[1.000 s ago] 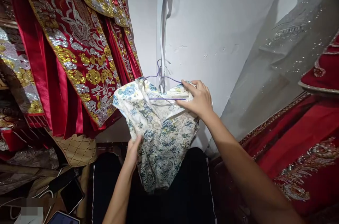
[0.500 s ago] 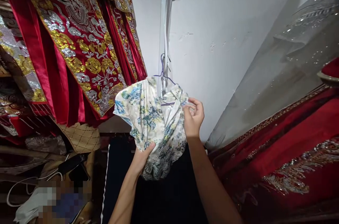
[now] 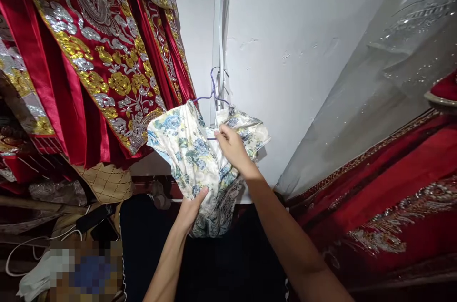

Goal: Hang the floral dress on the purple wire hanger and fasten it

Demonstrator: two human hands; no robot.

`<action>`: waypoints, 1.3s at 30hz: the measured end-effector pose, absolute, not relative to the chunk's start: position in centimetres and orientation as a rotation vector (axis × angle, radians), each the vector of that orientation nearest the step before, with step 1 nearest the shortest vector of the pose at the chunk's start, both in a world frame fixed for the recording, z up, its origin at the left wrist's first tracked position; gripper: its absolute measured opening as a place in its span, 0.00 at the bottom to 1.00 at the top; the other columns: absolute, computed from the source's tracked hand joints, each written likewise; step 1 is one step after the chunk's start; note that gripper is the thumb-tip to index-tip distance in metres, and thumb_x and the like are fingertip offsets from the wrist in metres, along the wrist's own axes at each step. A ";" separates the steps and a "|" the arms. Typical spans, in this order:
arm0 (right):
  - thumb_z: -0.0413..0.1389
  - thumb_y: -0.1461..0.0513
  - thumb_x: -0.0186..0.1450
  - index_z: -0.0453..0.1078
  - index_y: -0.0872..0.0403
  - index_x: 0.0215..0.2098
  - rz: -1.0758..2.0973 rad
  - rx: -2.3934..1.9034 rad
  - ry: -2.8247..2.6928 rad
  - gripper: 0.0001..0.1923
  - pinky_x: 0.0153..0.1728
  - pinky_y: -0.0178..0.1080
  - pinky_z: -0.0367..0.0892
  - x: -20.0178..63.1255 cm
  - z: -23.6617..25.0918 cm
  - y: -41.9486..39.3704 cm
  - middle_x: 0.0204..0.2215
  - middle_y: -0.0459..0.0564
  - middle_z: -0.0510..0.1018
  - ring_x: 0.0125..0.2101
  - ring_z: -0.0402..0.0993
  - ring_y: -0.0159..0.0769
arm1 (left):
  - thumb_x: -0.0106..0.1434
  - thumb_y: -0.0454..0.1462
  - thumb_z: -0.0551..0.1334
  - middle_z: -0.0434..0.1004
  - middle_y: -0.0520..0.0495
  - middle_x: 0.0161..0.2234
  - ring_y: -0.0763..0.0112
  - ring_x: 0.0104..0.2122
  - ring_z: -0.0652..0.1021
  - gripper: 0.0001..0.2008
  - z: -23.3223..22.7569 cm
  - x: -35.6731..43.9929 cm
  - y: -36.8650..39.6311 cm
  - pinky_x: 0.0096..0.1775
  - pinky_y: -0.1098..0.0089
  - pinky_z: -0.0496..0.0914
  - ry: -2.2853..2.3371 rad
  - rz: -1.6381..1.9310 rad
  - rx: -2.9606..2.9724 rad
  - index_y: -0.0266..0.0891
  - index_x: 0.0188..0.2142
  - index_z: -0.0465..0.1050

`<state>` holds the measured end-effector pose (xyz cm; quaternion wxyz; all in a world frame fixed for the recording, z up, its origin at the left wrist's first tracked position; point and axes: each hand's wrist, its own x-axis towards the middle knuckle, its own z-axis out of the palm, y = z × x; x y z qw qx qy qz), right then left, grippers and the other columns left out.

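Observation:
A cream garment with blue and yellow flowers (image 3: 185, 150) hangs on a thin purple wire hanger (image 3: 213, 92) in front of a white wall. My left hand (image 3: 191, 208) grips the bunched lower part of the garment from below. My right hand (image 3: 231, 146) pinches the cloth at the middle of the hanger's lower bar, near the neckline. The hanger's hook sits against white cords that run down the wall corner.
Red satin robes with gold and silver embroidery (image 3: 96, 54) hang at the left. A red beaded dress (image 3: 378, 197) and a grey sequinned veil (image 3: 374, 88) fill the right. Below lie black cloth (image 3: 232, 264), a quilted gold bag (image 3: 105, 180), cables and a blurred patch.
My right hand has moved from the garment's right shoulder to the middle of the hanger. My left hand has gathered the lower cloth upward, so the garment hangs shorter and more bunched.

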<state>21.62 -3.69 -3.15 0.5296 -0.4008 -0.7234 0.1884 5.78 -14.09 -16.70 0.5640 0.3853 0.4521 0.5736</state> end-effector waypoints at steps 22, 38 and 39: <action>0.46 0.49 0.71 0.58 0.51 0.22 0.932 -1.147 -1.482 0.23 0.27 0.37 0.56 22.8 -13.4 -13.6 0.20 0.44 0.64 0.23 0.61 0.34 | 0.55 0.41 0.73 0.62 0.41 0.67 0.51 0.67 0.63 0.43 -17.9 5.0 -13.6 0.67 0.56 0.58 1.259 1.485 0.656 0.43 0.67 0.58; 0.52 0.49 0.69 0.65 0.48 0.27 0.793 -1.168 -1.428 0.16 0.29 0.41 0.65 23.7 -14.3 -13.9 0.24 0.46 0.74 0.26 0.70 0.39 | 0.54 0.44 0.73 0.77 0.36 0.52 0.47 0.61 0.70 0.29 -17.6 3.8 -13.8 0.64 0.53 0.58 1.243 1.334 1.039 0.38 0.54 0.73; 0.51 0.49 0.69 0.65 0.48 0.28 0.837 -1.163 -1.481 0.16 0.29 0.42 0.65 23.9 -14.0 -14.1 0.24 0.47 0.75 0.26 0.71 0.41 | 0.53 0.44 0.73 0.75 0.36 0.53 0.47 0.61 0.69 0.31 -17.6 3.7 -13.8 0.64 0.52 0.57 1.371 1.421 1.082 0.38 0.54 0.72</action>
